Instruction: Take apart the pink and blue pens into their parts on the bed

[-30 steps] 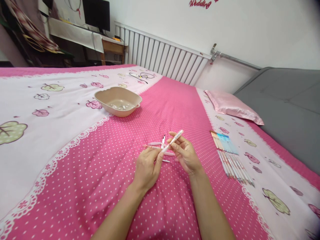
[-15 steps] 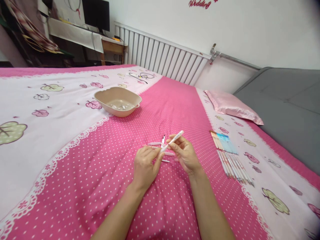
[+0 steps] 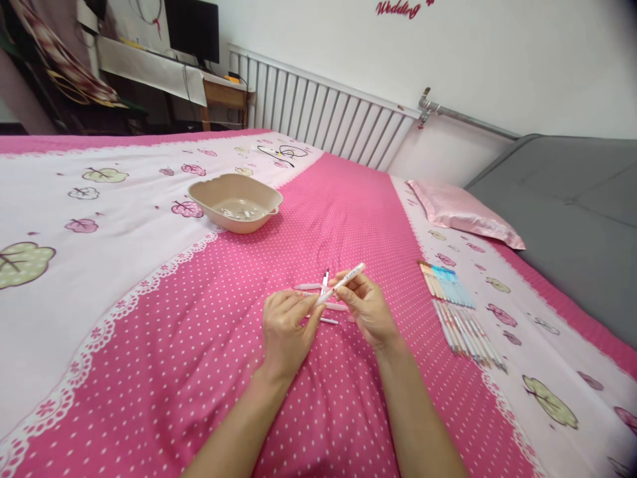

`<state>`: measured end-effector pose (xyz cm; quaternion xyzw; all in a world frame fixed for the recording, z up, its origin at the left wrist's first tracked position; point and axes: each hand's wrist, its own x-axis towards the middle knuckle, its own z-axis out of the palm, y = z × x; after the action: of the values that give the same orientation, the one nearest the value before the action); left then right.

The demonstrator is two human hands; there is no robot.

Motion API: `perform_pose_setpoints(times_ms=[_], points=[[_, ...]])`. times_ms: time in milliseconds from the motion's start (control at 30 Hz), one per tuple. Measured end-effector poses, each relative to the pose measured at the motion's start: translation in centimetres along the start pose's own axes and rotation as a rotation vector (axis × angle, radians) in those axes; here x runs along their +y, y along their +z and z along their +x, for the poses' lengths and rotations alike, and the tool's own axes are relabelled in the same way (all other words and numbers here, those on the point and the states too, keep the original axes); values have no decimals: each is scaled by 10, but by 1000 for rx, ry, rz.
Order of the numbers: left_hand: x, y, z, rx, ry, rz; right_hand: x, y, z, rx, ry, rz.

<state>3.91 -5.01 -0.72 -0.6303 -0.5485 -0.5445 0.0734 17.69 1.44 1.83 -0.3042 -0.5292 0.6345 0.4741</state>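
Polka-dot bedding supports the work. You hold the pen above it, right of the basin and closer to you. Left hand: thumb and fingers pinched on its lower end. Right hand: fingers curled, gripping near its middle. Recommended: keep both grips light and in line with the barrel, so nothing bends or slips. Below, loose pieces lie rightward of the basin; rows of pens lie farther right of it.
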Motion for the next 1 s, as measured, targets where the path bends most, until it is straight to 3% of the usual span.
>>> perform_pose_setpoints(times_ms=[600, 1000], points=[[0, 0, -2, 85, -17, 76, 1, 3, -1, 10, -6, -29], [2, -1, -2, 26, -75, 49, -1, 8, -2, -23, -15, -52]])
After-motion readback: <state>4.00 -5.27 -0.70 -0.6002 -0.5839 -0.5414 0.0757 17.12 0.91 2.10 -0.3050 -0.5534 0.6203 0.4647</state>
